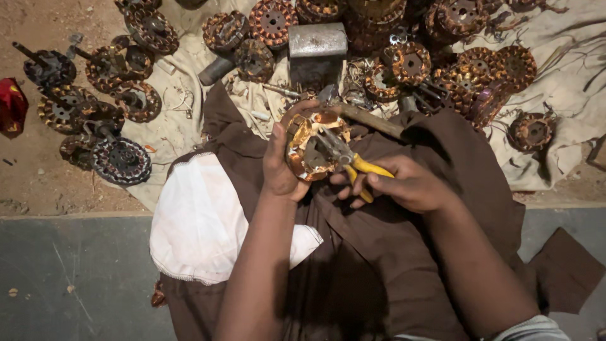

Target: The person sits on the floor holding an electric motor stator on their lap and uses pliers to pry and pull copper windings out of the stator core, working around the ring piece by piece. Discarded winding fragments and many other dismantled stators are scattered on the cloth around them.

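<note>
The left hand (281, 165) grips one copper-wound stator (310, 148) at frame centre, over the lap, while the right hand (404, 184) is closed on one yellow-handled pliers (353, 163) whose nose is in the stator's windings. No container shows; roughly twenty more stators (271, 22) lie loose on a cloth (183, 126) from 9 to 2 o'clock, with one metal block (317, 41) at 12.

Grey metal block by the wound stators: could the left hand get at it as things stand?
Probably not freely: the left hand grips a wound stator that the pliers work on. The grey metal block itself lies uncovered just beyond.
</note>
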